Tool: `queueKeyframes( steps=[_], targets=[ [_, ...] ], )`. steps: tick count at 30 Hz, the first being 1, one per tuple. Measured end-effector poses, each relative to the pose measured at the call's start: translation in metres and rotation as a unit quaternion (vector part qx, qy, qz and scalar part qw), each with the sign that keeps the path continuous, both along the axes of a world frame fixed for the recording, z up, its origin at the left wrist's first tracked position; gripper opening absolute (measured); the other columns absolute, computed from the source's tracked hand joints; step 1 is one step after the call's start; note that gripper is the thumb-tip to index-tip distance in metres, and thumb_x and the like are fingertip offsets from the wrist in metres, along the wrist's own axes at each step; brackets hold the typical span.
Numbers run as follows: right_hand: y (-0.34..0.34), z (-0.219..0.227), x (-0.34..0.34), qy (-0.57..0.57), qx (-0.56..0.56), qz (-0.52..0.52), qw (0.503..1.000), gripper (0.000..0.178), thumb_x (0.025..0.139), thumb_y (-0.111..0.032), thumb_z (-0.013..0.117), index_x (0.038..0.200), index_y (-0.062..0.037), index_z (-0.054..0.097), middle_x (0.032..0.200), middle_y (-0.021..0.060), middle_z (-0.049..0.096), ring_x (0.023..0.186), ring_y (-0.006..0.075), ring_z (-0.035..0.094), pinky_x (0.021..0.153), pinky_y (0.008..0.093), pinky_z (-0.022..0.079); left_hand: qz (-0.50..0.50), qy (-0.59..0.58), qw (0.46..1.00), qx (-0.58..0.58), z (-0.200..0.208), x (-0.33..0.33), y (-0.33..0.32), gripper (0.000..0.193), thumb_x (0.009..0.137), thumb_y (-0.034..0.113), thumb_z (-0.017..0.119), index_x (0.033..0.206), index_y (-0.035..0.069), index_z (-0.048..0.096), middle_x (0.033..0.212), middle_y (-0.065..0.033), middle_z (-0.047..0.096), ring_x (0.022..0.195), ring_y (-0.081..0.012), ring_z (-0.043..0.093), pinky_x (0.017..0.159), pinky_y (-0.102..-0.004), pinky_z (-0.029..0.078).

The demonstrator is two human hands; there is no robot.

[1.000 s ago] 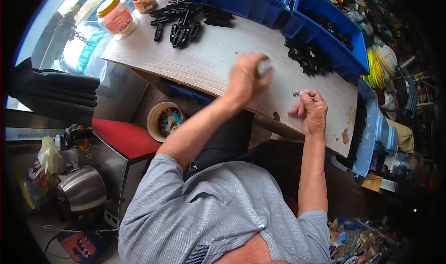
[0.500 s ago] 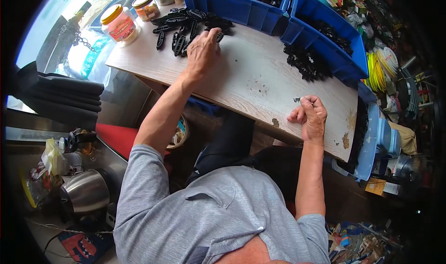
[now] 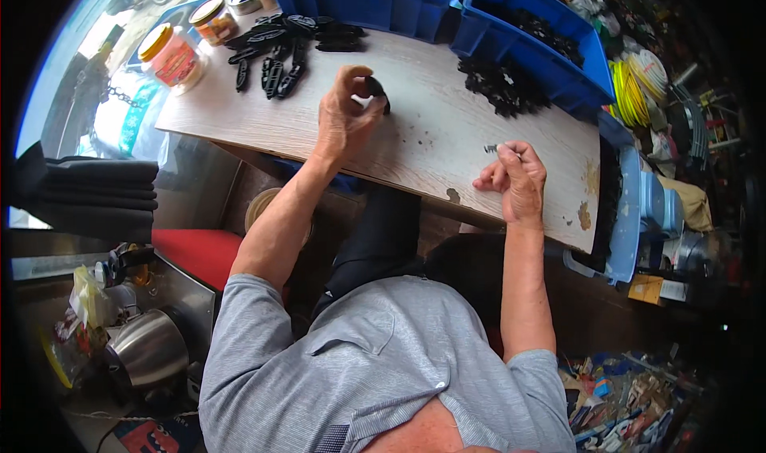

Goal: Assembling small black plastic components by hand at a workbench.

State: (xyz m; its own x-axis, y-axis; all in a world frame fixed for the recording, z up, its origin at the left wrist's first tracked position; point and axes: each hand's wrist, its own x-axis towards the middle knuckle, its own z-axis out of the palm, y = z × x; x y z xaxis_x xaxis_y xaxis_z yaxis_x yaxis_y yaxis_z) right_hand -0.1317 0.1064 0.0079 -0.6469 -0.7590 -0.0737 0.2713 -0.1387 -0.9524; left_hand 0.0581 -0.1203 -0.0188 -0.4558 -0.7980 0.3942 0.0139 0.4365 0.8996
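At upper left of the frame, black plastic clips point(image 3: 275, 50) are heaped on the wooden table point(image 3: 431, 146). Near centre, one black clip point(image 3: 377, 90) is gripped in the closed left hand point(image 3: 345, 118). Right of centre, a small metal piece point(image 3: 490, 147) is pinched by the curled right hand point(image 3: 515, 180).
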Motion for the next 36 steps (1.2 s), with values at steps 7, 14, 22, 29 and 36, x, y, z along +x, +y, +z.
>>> queueKeyframes(
  steps=[7,14,22,29,36],
  targets=[
    [0.0,-0.003,-0.001,-0.01,-0.011,0.002,1.0,0.016,0.091,-0.017,0.071,0.1,-0.0064,0.063,0.055,0.0032,0.053,0.057,0.0178,0.063,0.051,0.0394,0.061,-0.055,-0.18,0.971,-0.147,0.018,0.021,0.01,0.032,0.081,0.008,0.074,0.111,0.004,0.066,0.088,-0.0093,0.07,0.08,-0.0171,0.069,0.068,-0.0292,0.054],
    [0.0,-0.004,0.001,-0.012,-0.023,-0.008,1.0,0.015,0.091,-0.019,0.072,0.099,-0.009,0.065,0.054,0.0032,0.053,0.056,0.0183,0.063,0.051,0.0398,0.061,-0.112,-0.14,0.981,-0.069,0.017,-0.001,0.051,0.025,0.083,0.006,0.072,0.107,0.001,0.068,0.087,-0.0087,0.07,0.077,-0.0151,0.066,0.071,-0.0292,0.052],
    [0.006,-0.006,-0.001,-0.027,-0.077,0.018,0.996,0.012,0.091,-0.017,0.072,0.098,-0.009,0.067,0.062,0.0026,0.06,0.061,0.0166,0.064,0.062,0.0358,0.059,-0.264,-0.034,0.916,0.299,0.027,-0.051,0.105,0.028,0.086,0.011,0.074,0.11,0.0,0.067,0.078,-0.0012,0.065,0.062,-0.006,0.056,0.052,-0.0213,0.045],
    [0.007,-0.012,-0.004,-0.022,-0.079,-0.014,0.997,0.01,0.089,-0.011,0.074,0.097,-0.0095,0.07,0.092,-0.0012,0.069,0.08,0.0095,0.063,0.078,0.0234,0.052,-0.27,0.02,0.929,0.255,0.013,-0.073,0.115,0.03,0.085,0.012,0.074,0.108,-0.005,0.066,0.086,-0.006,0.07,0.072,-0.0089,0.064,0.061,-0.023,0.052],
    [0.008,-0.004,-0.006,-0.023,-0.031,0.007,0.999,0.016,0.086,-0.013,0.077,0.099,-0.0069,0.069,0.083,-0.0016,0.067,0.068,0.008,0.061,0.066,0.0225,0.05,-0.296,0.047,0.89,0.343,0.029,-0.069,0.111,0.027,0.088,0.014,0.071,0.104,-0.006,0.066,0.082,-0.0053,0.068,0.069,-0.0069,0.062,0.063,-0.0219,0.052]
  ],
)
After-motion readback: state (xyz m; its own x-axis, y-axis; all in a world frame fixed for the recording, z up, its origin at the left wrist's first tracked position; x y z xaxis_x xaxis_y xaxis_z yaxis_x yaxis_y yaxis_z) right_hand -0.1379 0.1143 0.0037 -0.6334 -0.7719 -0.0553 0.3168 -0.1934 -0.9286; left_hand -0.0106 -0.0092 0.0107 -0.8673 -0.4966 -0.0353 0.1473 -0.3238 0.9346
